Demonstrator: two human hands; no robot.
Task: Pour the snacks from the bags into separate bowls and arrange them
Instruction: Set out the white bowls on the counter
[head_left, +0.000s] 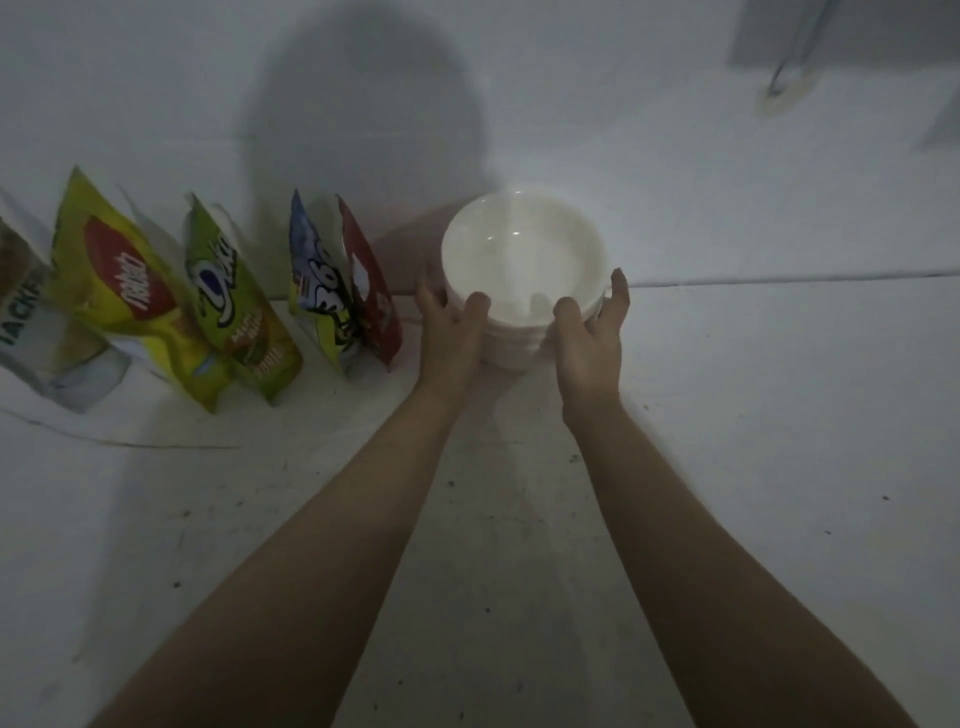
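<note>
Bowls (524, 249) sit nested in a white stack at frame centre, left hand (451, 332) and right hand (589, 338) curled around its sides. Snack bags (208, 291) lean at left — lifting one bowl could drag the others up or knock the nearest bag.

We see a stack of bowls (524, 249) that looks like smooth, glossy white plastic or ceramic, catching small highlights. The snack bags (208, 296) on the left are shiny printed foil or plastic film, creased. The table (753, 415) is matt white, scuffed and speckled with dark marks.
</note>
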